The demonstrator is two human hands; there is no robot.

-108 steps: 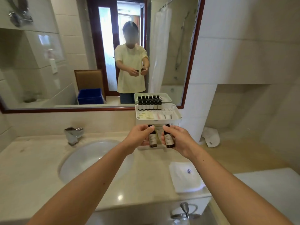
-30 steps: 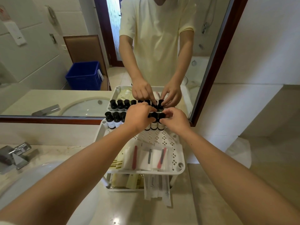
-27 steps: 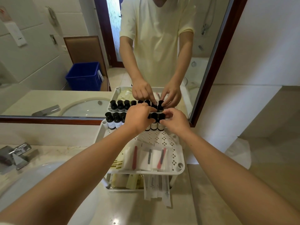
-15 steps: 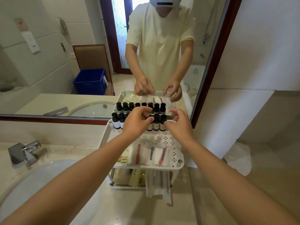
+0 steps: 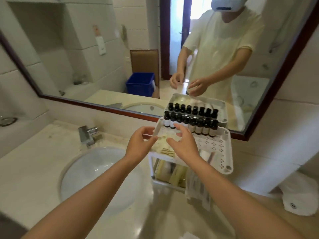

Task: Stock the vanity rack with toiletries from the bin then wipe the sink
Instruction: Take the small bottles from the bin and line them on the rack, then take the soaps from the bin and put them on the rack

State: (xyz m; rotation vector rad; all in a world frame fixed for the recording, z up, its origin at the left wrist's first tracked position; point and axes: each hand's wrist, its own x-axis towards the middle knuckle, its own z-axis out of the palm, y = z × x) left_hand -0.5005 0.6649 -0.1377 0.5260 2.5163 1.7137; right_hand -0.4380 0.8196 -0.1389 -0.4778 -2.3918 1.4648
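Both our hands hover over the white perforated plastic vanity rack (image 5: pixel 222 149), top tier: left hand (image 5: pixel 140 144) w/ fingers loosely spread, holding nothing; right hand (image 5: pixel 183 143) likewise spread and empty. Row of small dark-capped amber toiletry bottles (image 5: pixel 198 125) stands along the rack's back edge, against the dark-framed mirror (image 5: pixel 86 57). White oval sink basin (image 5: pixel 93 173) sits left of the rack, chrome faucet (image 5: pixel 88 135) behind it.
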